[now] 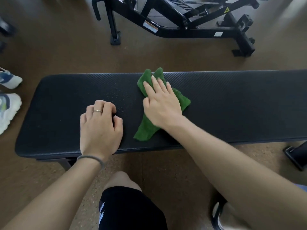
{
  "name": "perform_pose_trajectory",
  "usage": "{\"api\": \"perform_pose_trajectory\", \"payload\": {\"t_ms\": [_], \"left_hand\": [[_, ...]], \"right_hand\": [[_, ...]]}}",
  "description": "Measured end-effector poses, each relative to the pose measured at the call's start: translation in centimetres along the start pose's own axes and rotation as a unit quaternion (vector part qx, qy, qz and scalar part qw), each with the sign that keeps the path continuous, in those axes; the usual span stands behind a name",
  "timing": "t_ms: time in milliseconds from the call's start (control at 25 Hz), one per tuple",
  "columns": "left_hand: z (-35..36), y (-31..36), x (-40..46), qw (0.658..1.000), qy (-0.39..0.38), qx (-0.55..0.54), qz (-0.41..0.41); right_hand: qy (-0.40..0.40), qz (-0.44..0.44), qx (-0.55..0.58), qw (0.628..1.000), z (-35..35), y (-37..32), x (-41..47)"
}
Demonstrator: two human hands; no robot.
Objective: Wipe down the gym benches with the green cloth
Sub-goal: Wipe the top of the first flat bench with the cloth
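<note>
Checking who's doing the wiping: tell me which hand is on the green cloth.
The right hand, fingers flat on the green cloth. The left hand rests curled on the bare bench.

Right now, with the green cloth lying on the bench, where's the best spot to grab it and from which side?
Probably the near tail of the green cloth, taken from above on the person's side. It sticks out free toward the near edge of the bench, while the right hand lies flat on the bunched middle. The left hand rests beside it, holding nothing.
</note>
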State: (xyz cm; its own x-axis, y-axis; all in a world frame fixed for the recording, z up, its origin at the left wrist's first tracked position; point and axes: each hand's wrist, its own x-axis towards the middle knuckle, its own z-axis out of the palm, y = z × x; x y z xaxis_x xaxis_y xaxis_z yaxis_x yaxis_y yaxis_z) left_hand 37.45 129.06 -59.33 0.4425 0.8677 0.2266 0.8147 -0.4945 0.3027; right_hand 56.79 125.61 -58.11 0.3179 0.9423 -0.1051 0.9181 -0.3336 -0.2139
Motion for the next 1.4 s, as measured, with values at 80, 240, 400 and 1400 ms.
{"api": "perform_pose_trajectory", "payload": {"t_ms": [80, 240, 400, 1400], "left_hand": [[0.1, 0.0, -0.1, 1.0, 0.003, -0.005, 0.011], [0.1, -0.4, -0.3, 1.0, 0.005, -0.011, 0.016], [0.1, -0.5, 0.0, 1.0, 0.003, -0.024, 0.014], [-0.2, 0.2, 0.0, 0.999, 0.016, -0.015, -0.03]], "right_hand": [[0.028, -0.028, 0.0, 0.999, 0.9, -1.2, -5.0], [-0.001, -0.064, 0.003, 0.998, 1.2, -1.3, -6.8], [-0.007, -0.036, 0.004, 0.999, 0.6, -1.3, 0.8], [0.016, 0.023, -0.007, 1.0, -2.4, 10.7, 4.8]]}}
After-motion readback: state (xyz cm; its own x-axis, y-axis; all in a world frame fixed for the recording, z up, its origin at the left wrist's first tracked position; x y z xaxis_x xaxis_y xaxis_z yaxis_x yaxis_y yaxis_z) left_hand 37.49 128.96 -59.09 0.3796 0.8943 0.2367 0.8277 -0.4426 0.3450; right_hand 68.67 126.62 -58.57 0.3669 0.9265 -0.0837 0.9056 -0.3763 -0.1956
